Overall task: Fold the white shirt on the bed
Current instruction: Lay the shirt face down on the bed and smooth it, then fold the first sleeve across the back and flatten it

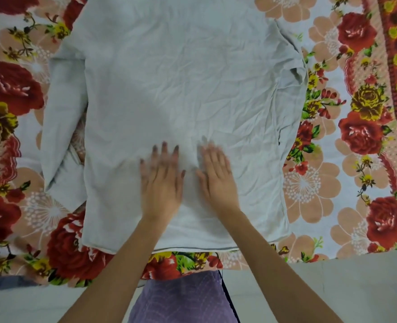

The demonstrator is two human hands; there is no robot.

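pressing both palms flat on the white shirt, i have it spread wide on the flowered bed, its near hem lying just inside the mattress edge closest to me. my left hand and right hand lie side by side on the lower middle of the shirt, just above that hem, fingers straight and spread, gripping nothing; both are a little blurred, so i can't tell how hard they bear down. the cloth is creased all over. off the shirt's left side one sleeve hangs out loose and rumpled on the sheet, while the right edge looks partly tucked under itself near the shoulder. i judge this to be the flattening step, with no real fold made yet. the next move calls for pinching a side seam or that loose sleeve and bringing it in over the shirt's middle, keeping the hem line straight and not dragging the crumpled layer along with it. beyond the hem, nearer me, are my purple garment and the pale floor.
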